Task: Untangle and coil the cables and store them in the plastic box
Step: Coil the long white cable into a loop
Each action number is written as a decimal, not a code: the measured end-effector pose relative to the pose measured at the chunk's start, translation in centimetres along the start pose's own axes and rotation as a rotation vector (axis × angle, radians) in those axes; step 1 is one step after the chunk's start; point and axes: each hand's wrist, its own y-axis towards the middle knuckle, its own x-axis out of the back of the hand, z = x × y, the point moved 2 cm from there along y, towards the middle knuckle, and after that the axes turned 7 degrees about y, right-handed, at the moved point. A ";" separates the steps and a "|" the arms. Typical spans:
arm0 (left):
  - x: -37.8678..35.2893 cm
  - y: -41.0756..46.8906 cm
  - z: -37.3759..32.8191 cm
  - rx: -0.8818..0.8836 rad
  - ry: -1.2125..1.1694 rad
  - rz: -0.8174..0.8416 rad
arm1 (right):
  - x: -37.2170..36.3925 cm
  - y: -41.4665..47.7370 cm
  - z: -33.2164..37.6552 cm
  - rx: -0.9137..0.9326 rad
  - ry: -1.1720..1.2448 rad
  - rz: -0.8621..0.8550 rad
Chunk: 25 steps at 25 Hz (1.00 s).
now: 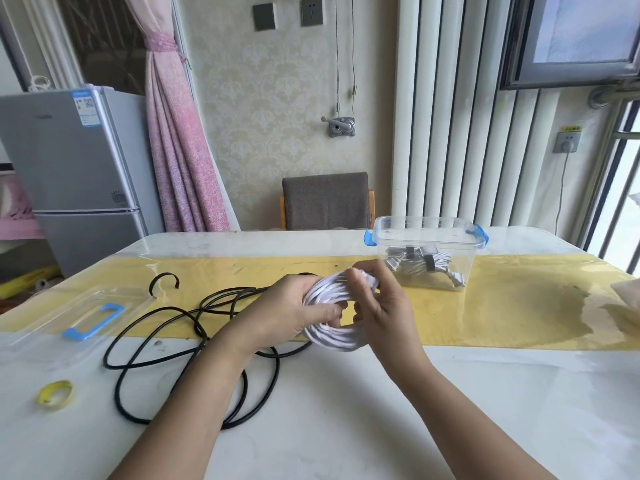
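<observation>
A coiled white cable point(334, 336) is held above the table between both hands. My left hand point(294, 308) grips the coil's left side with fingers through the loop. My right hand point(377, 299) pinches the top of the coil, where the white plug end sits. A long black cable point(194, 341) lies loose and looped on the table under my left forearm. The clear plastic box point(427, 251) with blue clips stands open at the back right, holding bundled grey-white cables tied with black straps.
The box's clear lid point(79, 317) with a blue handle lies at the left. A roll of yellow tape point(55, 394) sits near the left front. A chair point(327, 200) stands behind the table; a crumpled cloth point(627, 292) lies at the right edge.
</observation>
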 end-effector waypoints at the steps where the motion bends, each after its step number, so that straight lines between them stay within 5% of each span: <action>1: -0.3 0.1 -0.3 -0.017 0.025 -0.048 | 0.1 0.1 0.1 -0.016 0.033 -0.056; 6: -1.1 -0.2 -2.0 -0.066 0.242 -0.264 | 0.2 0.1 -0.1 -0.082 0.155 -0.210; 11: -0.4 -3.5 -3.5 -0.244 0.481 -0.418 | -1.5 -0.7 0.8 -0.065 0.247 -0.151; 18: 3.8 -10.0 -1.6 -0.080 0.586 -0.433 | -6.0 -3.5 0.8 -0.053 0.020 0.196; 22: 10.0 -14.4 0.0 0.077 0.622 -0.668 | -10.2 -4.9 0.2 -0.170 -0.070 0.407; 25: 15.1 -18.0 1.5 0.198 0.624 -0.843 | -15.4 -5.5 -0.5 -0.041 -0.365 0.606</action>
